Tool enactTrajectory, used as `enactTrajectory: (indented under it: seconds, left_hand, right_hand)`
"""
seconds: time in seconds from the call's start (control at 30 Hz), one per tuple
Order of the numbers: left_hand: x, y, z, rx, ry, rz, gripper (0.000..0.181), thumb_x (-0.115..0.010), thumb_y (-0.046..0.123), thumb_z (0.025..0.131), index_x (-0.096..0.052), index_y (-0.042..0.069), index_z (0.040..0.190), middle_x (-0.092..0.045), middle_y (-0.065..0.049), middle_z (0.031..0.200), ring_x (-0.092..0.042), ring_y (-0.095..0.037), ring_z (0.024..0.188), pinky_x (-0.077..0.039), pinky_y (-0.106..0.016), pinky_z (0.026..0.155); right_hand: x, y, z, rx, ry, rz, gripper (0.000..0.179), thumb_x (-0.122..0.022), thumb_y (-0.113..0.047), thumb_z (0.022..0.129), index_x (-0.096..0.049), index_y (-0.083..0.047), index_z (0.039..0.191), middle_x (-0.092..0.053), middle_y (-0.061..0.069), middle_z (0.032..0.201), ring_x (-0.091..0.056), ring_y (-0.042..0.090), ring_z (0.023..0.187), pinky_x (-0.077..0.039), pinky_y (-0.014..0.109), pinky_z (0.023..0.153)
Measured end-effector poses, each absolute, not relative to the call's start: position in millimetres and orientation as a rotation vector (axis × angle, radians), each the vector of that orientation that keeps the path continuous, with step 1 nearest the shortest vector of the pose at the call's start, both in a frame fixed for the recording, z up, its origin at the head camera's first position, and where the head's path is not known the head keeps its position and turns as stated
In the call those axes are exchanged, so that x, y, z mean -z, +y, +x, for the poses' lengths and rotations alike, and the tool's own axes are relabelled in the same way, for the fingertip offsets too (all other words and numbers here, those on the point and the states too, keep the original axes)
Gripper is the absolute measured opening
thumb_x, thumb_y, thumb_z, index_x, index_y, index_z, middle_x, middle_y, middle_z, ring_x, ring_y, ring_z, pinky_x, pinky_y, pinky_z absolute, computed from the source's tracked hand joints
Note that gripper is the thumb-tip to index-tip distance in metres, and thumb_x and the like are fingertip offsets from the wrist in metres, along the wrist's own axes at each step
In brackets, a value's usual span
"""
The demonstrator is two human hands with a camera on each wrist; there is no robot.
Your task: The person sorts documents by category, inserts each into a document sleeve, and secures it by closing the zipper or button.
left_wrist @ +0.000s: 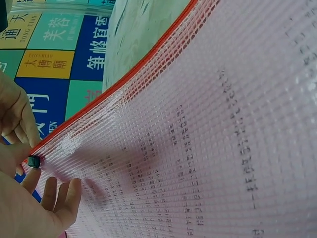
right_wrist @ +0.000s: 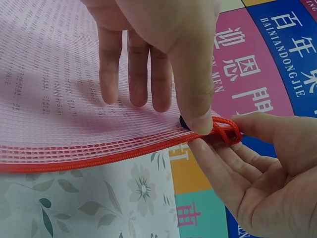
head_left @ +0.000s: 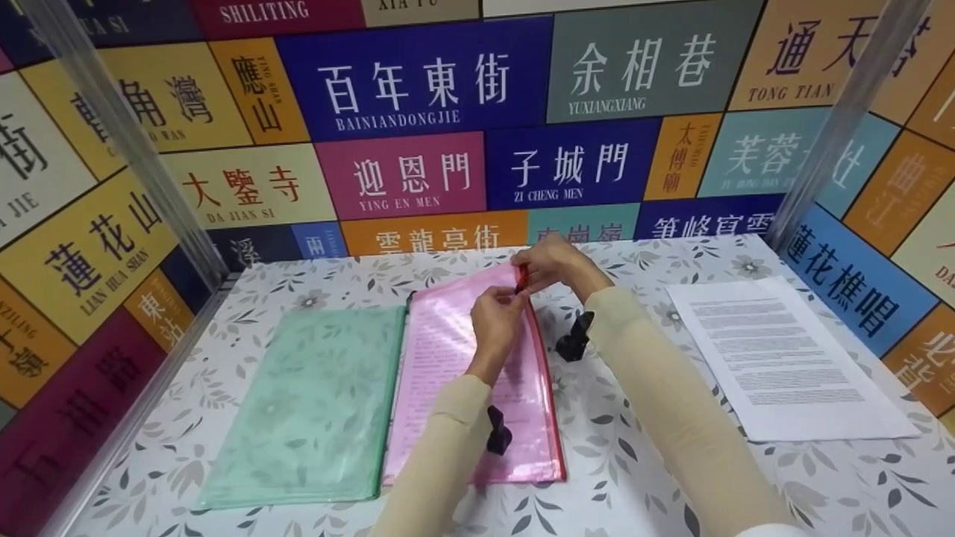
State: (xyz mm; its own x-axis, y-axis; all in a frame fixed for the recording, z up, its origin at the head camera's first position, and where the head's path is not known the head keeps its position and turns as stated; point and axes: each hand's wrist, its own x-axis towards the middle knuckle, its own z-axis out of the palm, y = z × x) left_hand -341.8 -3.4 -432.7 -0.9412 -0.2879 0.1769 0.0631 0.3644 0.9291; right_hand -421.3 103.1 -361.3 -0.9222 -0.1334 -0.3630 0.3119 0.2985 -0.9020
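Note:
A pink mesh zipper pouch with a red zipped edge lies on the table, printed paper showing through it. My left hand pinches the small dark zip slider near the pouch's far right corner. Thumb and fingertip meet there, and the other fingers hang over the mesh. From the far side, my right hand holds that same corner, which is lifted. A red cord loop shows between the right hand's thumb and fingers. How far the zip is open cannot be told.
Left of the pink pouch lies a translucent green zipper pouch. Printed white sheets lie at the right of the floral-patterned table. Walls with coloured street-name panels enclose the back and sides, with clear corner posts.

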Motion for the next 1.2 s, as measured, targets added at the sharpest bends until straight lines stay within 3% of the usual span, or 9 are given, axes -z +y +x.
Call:
enactTrajectory:
  seconds: [0.17,0.6,0.87,1.2]
  left_hand:
    - [432.4,-2.4,-340.2,1.544,-2.353,0.182,0.015,-0.075,0.020,0.089,-0.075,0.006,0.094,-0.075,-0.008,0.087,-0.069,-0.020,0.083,-0.054,-0.031,0.077]
    - [428.4,-2.8,-340.1,1.505,-2.368,0.138,0.013,-0.074,0.018,0.088,-0.072,0.006,0.084,-0.075,-0.007,0.086,-0.069,-0.021,0.082,-0.054,-0.031,0.075]
    - [429.5,-0.6,-332.8,1.552,-2.416,0.138,0.013,-0.066,0.016,0.087,-0.062,0.010,0.076,-0.060,0.000,0.069,-0.056,-0.016,0.071,-0.045,-0.025,0.064]
    - [428.6,2.4,-319.8,1.586,-2.423,0.102,0.017,-0.062,0.016,0.087,-0.053,0.011,0.074,-0.053,0.003,0.066,-0.051,-0.013,0.066,-0.041,-0.023,0.058]
  right_hand:
    - [362.1,104.3,-418.5,1.636,2.245,0.133,0.014,-0.066,-0.008,0.092,-0.065,0.004,0.084,-0.068,0.010,0.062,-0.070,0.020,0.058,-0.061,0.033,0.057]
    - [358.4,103.6,-416.4,1.595,2.302,0.132,0.014,-0.068,-0.011,0.093,-0.064,0.002,0.089,-0.068,0.008,0.066,-0.070,0.018,0.061,-0.061,0.032,0.062]
    - [359.9,103.8,-416.6,1.593,2.334,0.127,0.017,-0.068,-0.010,0.092,-0.067,0.006,0.097,-0.072,0.010,0.074,-0.070,0.017,0.061,-0.061,0.034,0.062]
    - [361.2,104.1,-415.1,1.572,2.377,0.125,0.029,-0.069,-0.011,0.090,-0.069,0.011,0.109,-0.074,0.014,0.079,-0.071,0.017,0.061,-0.061,0.033,0.061]
